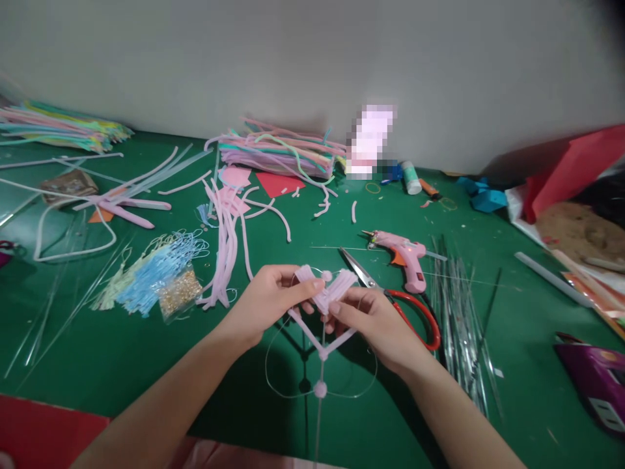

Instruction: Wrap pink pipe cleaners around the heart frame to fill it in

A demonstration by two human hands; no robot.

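Observation:
Between my two hands is a pink pipe-cleaner craft [325,298], V-shaped at the top, on a thin upright stem. My left hand [278,296] pinches its left side, thumb in front. On the right side my right hand [374,319] grips it with thumb and fingers. Below hang a second pink V [323,354], a small pink ball [320,389] and thin wire loops curving out to both sides. Scissors [415,312] with red handles lie just beyond my right hand. A pink glue gun [403,254] rests behind them.
Bundles of pastel pipe cleaners [278,153] lie along the wall. Blue tassels [159,273], a bag of gold beads [180,293] and loose pink pipe cleaners [224,247] are at left. Thin rods [461,312] and a purple object [593,381] lie at right.

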